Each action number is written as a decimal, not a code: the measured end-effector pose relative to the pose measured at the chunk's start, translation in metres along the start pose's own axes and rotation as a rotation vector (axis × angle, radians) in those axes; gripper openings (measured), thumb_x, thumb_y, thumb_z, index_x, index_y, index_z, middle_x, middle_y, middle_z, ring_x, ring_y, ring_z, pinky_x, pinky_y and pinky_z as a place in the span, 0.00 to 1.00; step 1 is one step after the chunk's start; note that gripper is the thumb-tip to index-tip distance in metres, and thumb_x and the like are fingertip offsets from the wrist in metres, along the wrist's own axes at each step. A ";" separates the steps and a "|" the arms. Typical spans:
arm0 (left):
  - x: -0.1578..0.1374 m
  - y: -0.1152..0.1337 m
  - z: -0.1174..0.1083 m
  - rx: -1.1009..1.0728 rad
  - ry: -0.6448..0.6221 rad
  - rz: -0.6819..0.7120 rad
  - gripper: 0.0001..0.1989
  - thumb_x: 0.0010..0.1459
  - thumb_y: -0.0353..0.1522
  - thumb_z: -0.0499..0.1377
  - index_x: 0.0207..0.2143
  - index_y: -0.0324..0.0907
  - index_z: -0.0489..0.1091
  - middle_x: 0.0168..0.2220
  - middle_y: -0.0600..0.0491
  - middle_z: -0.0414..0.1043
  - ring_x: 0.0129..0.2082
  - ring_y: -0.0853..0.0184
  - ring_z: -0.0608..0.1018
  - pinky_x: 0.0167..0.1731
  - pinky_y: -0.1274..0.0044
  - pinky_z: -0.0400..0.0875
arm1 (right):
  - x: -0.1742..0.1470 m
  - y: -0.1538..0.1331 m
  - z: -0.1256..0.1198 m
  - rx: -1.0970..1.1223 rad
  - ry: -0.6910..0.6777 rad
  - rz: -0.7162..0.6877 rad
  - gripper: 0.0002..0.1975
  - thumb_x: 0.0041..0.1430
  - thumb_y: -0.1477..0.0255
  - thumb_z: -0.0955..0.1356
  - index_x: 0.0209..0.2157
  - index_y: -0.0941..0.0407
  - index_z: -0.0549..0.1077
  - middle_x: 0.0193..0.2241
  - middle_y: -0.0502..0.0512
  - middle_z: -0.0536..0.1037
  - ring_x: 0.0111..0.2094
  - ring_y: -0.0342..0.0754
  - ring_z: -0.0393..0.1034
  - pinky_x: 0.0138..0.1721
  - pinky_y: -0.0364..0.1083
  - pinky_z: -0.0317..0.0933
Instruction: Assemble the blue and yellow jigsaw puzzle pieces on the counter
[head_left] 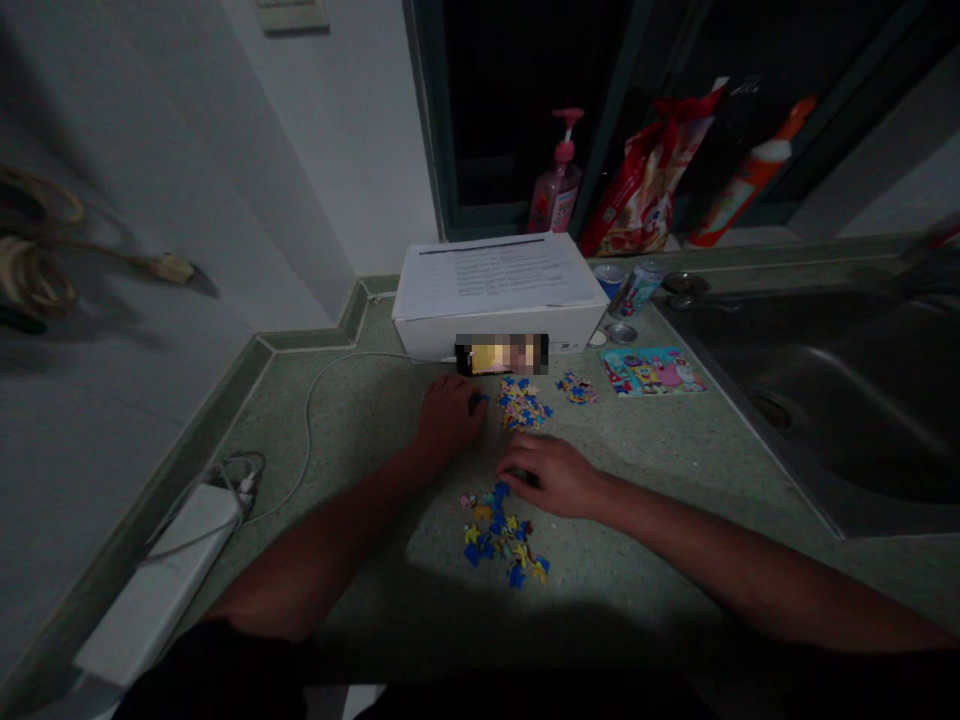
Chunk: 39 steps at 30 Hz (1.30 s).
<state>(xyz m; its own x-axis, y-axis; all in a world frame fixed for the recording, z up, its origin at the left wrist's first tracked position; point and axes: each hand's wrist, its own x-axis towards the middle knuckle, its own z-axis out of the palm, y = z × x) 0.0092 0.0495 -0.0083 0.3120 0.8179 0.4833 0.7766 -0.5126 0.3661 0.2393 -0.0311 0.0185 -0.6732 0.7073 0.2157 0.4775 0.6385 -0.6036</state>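
Note:
My left hand [452, 412] rests on the counter below the phone, its fingers curled in. A small blue puzzle piece [484, 398] shows at its fingertips. My right hand [551, 475] is bent in a pinch at the upper edge of a loose pile of puzzle pieces [495, 535], mostly blue and yellow. One blue piece lies right beneath its fingertips; whether anything is between them is hidden. Just beyond my hands sits a denser heap of puzzle pieces [523, 403]. To its right is a smaller cluster of pieces [577, 388].
A phone [502, 355] leans on a white box [499, 285]. A colourful cartoon picture card [654, 371] lies beside the sink [832, 400]. A can [636, 289] and lids stand behind it. At left, a white cable [307, 410] runs to a power strip [161, 580].

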 end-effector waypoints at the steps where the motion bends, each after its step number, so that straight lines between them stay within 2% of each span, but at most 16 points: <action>1: 0.000 0.000 0.000 0.008 -0.005 -0.011 0.11 0.67 0.38 0.59 0.45 0.62 0.81 0.44 0.54 0.85 0.48 0.49 0.82 0.49 0.45 0.78 | 0.000 0.000 0.000 -0.005 -0.003 0.002 0.10 0.72 0.69 0.67 0.42 0.49 0.83 0.38 0.57 0.82 0.39 0.53 0.78 0.40 0.51 0.71; 5: 0.003 -0.002 -0.002 0.074 -0.053 -0.059 0.06 0.67 0.38 0.61 0.39 0.57 0.80 0.45 0.52 0.84 0.49 0.51 0.82 0.50 0.47 0.80 | 0.001 0.000 0.000 -0.007 -0.010 0.001 0.10 0.72 0.69 0.67 0.42 0.50 0.82 0.38 0.57 0.81 0.39 0.53 0.78 0.40 0.51 0.70; 10: 0.003 -0.002 -0.002 0.084 -0.060 -0.066 0.04 0.65 0.37 0.63 0.40 0.58 0.78 0.45 0.53 0.84 0.49 0.53 0.83 0.49 0.50 0.81 | 0.001 -0.001 -0.001 -0.001 -0.015 0.020 0.09 0.71 0.69 0.68 0.41 0.48 0.82 0.37 0.55 0.81 0.39 0.52 0.78 0.40 0.51 0.71; 13: 0.002 -0.001 -0.002 0.033 -0.027 -0.043 0.06 0.66 0.35 0.62 0.41 0.59 0.77 0.40 0.54 0.84 0.45 0.53 0.84 0.47 0.49 0.81 | 0.000 0.004 0.001 -0.012 0.048 0.041 0.08 0.71 0.69 0.68 0.42 0.48 0.81 0.38 0.55 0.82 0.40 0.53 0.79 0.40 0.51 0.72; 17: 0.002 0.002 -0.006 -0.033 -0.068 -0.044 0.09 0.67 0.34 0.60 0.42 0.60 0.78 0.38 0.56 0.84 0.44 0.54 0.85 0.48 0.48 0.80 | 0.000 0.016 0.003 -0.069 0.182 0.089 0.08 0.74 0.70 0.67 0.44 0.50 0.80 0.39 0.55 0.82 0.39 0.52 0.80 0.40 0.51 0.72; 20: 0.003 0.004 -0.007 -0.102 -0.082 -0.018 0.09 0.67 0.33 0.60 0.41 0.60 0.78 0.39 0.57 0.85 0.45 0.55 0.85 0.48 0.50 0.80 | 0.002 0.022 0.000 -0.147 0.251 0.140 0.09 0.74 0.68 0.67 0.48 0.51 0.81 0.42 0.56 0.82 0.39 0.53 0.81 0.38 0.50 0.73; 24: 0.000 0.010 -0.004 -0.235 -0.037 0.090 0.06 0.66 0.34 0.62 0.39 0.57 0.77 0.39 0.56 0.85 0.43 0.54 0.86 0.47 0.51 0.82 | 0.003 0.023 -0.008 -0.243 0.324 0.218 0.15 0.74 0.67 0.69 0.59 0.49 0.79 0.51 0.61 0.83 0.48 0.58 0.82 0.39 0.52 0.76; 27: -0.004 0.014 0.000 -0.291 -0.029 0.131 0.05 0.65 0.33 0.63 0.39 0.56 0.77 0.36 0.56 0.85 0.39 0.55 0.86 0.44 0.53 0.83 | 0.003 0.024 -0.011 -0.280 0.321 0.212 0.16 0.74 0.67 0.69 0.60 0.49 0.79 0.53 0.61 0.83 0.51 0.60 0.82 0.38 0.53 0.77; 32: -0.004 0.023 -0.008 -0.347 -0.140 0.061 0.06 0.66 0.37 0.62 0.40 0.61 0.78 0.37 0.58 0.85 0.39 0.56 0.85 0.46 0.54 0.83 | 0.002 0.029 -0.010 -0.331 0.304 0.132 0.15 0.77 0.66 0.66 0.57 0.51 0.81 0.53 0.63 0.83 0.51 0.59 0.83 0.40 0.53 0.78; 36: -0.001 0.033 -0.024 -0.321 -0.329 -0.099 0.11 0.69 0.41 0.56 0.44 0.67 0.79 0.44 0.63 0.86 0.49 0.58 0.85 0.56 0.54 0.80 | 0.001 0.032 -0.010 -0.428 0.323 0.067 0.16 0.78 0.67 0.66 0.58 0.52 0.81 0.52 0.62 0.84 0.48 0.57 0.84 0.39 0.52 0.78; 39: 0.000 0.039 -0.032 -0.324 -0.380 -0.125 0.13 0.70 0.43 0.54 0.46 0.67 0.79 0.48 0.64 0.86 0.53 0.61 0.84 0.60 0.57 0.79 | 0.001 0.032 -0.012 -0.517 0.345 -0.006 0.16 0.79 0.67 0.65 0.57 0.54 0.82 0.50 0.62 0.85 0.44 0.55 0.84 0.38 0.51 0.77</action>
<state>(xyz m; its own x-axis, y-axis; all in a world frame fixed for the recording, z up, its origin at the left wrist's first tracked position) 0.0218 0.0212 0.0313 0.4515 0.8843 0.1193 0.6297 -0.4105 0.6595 0.2607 -0.0064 0.0080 -0.4966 0.7052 0.5060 0.7439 0.6462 -0.1704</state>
